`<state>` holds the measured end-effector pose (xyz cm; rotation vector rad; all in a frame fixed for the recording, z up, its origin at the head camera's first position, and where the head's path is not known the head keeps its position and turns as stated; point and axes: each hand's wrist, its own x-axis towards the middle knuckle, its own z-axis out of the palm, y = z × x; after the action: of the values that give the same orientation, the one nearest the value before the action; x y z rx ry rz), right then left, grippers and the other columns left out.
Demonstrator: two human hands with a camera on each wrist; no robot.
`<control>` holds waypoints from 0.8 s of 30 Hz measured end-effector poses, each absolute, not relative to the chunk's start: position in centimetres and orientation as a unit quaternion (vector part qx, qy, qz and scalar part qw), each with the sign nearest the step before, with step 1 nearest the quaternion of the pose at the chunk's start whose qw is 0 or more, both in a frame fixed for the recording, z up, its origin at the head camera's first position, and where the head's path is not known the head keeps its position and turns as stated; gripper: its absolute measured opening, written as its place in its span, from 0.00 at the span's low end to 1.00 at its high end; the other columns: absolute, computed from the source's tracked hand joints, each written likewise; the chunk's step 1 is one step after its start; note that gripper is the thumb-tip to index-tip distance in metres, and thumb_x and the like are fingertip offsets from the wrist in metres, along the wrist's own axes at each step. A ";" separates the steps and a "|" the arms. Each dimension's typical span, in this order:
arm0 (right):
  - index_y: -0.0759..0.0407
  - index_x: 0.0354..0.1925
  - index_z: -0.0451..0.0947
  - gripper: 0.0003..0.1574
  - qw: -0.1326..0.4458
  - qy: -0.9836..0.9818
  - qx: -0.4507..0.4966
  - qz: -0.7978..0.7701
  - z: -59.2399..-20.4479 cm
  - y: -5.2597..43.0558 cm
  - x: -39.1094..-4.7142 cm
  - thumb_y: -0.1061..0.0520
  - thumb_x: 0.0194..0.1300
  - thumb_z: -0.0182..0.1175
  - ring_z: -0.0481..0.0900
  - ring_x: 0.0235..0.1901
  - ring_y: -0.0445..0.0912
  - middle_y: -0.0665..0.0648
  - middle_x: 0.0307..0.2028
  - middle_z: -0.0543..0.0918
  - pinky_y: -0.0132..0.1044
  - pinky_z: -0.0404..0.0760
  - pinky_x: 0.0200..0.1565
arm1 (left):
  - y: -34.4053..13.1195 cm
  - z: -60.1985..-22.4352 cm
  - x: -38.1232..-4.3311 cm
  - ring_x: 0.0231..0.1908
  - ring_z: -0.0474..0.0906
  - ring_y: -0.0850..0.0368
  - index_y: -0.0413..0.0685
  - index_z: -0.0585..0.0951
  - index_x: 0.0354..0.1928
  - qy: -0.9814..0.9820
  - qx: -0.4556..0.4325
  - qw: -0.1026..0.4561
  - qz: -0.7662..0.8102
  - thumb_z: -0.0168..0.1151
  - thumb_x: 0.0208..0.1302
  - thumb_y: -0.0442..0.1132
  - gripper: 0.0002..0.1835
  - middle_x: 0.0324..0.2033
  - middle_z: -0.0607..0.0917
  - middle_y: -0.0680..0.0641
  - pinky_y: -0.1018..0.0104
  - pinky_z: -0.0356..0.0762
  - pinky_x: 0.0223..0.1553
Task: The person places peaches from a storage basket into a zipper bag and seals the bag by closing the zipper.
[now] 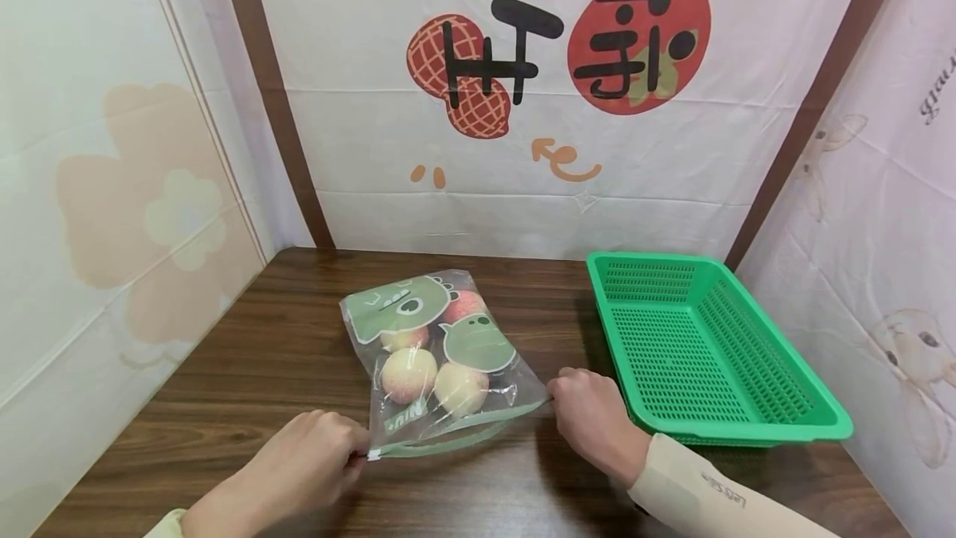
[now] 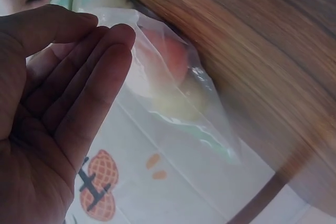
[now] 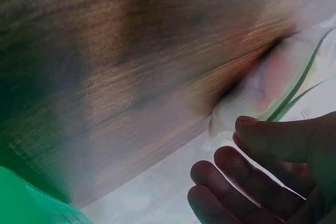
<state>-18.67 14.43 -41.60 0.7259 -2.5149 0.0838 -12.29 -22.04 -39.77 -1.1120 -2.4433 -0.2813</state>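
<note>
A clear zip bag (image 1: 478, 393) with green cartoon prints lies on the table, its mouth toward me and parted a little. Several red-and-yellow apples (image 1: 409, 375) are inside it. My left hand (image 1: 317, 451) pinches the left corner of the mouth, beside the white slider (image 1: 374, 455). At the right corner, thumb and forefinger of my right hand (image 1: 593, 413) pinch the edge. In the right wrist view the other fingers (image 3: 239, 174) are loosely bent. The left wrist view shows the left thumb and fingertips together at the bag's edge.
A green plastic basket (image 1: 754, 430) with slotted walls stands on the right, close to my right hand. Under everything is a dark wooden table (image 1: 246, 355). Printed white cloth (image 1: 523, 214) hangs behind it and along both sides.
</note>
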 end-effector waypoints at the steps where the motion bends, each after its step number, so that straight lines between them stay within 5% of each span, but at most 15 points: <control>1: 0.49 0.14 0.80 0.20 0.257 -0.928 0.270 0.029 -41.6 14.5 -18.5 0.71 0.52 0.68 0.73 0.15 0.42 0.47 0.14 0.68 0.37 0.71 0.14 | -22.1 -39.8 -12.4 0.20 0.54 0.75 0.62 0.73 0.16 -0.883 -0.402 0.217 -0.104 0.74 0.36 0.28 0.21 0.16 0.68 0.71 0.78 0.59 0.18; 8: 0.48 0.09 0.68 0.26 0.258 -0.921 0.292 0.011 -41.4 15.0 -17.4 0.72 0.51 0.63 0.71 0.13 0.44 0.49 0.14 0.68 0.39 0.70 0.13 | -22.6 -39.9 -12.9 0.20 0.53 0.76 0.63 0.72 0.15 -0.881 -0.409 0.203 -0.123 0.74 0.36 0.27 0.22 0.16 0.66 0.72 0.80 0.58 0.19; 24: 0.48 0.09 0.65 0.23 0.217 -0.920 0.325 -0.020 -40.9 14.9 -14.6 0.68 0.40 0.66 0.71 0.13 0.46 0.48 0.13 0.69 0.39 0.63 0.15 | -23.8 -40.1 -13.7 0.20 0.53 0.75 0.64 0.68 0.14 -0.880 -0.415 0.200 -0.112 0.71 0.34 0.27 0.23 0.17 0.63 0.71 0.79 0.56 0.20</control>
<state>-14.64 14.90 -40.95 0.8995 -2.5486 -0.0544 -13.73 -23.82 -40.09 -1.1609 -2.4608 -0.3120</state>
